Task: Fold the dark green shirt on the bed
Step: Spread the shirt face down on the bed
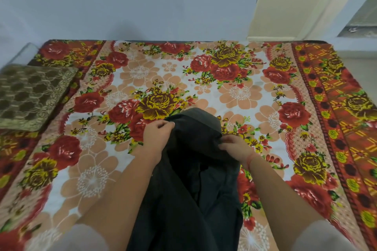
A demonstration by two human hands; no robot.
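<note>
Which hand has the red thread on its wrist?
The right hand, gripping the shirt at its right edge. The left hand has a bare wrist.

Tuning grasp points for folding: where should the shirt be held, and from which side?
Best at the far top edge of the shirt, one corner per side, coming in from left and right. The left hand and right hand pinch it there now; the cloth hangs straight between them toward the person, over the bed.
</note>
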